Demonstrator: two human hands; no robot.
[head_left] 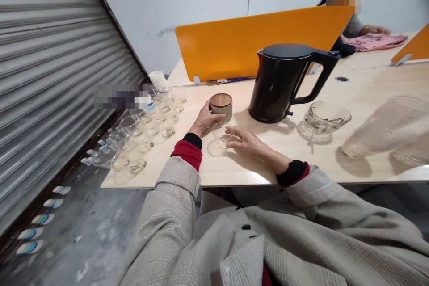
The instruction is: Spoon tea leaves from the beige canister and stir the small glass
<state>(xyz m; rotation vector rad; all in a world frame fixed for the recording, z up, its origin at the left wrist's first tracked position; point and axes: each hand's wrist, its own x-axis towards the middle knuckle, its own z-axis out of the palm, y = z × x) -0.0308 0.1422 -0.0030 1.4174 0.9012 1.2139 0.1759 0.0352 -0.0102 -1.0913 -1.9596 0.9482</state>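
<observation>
My left hand is wrapped round the side of a small grey canister with a wood-toned round lid or top. Just in front of it on the table stands a clear plastic cup, with a little dark matter at its bottom. The thumb and fingers of my right hand grip the cup's right side. Beyond my right hand, a black electric kettle stands upright with its lid down and handle to the right.
Several clear cups with bits in the bottom crowd the table's left end, by a white cup stack. A glass bowl and stacked clear cups lie right. Behind an orange divider, another person's hand rests near pink cloth.
</observation>
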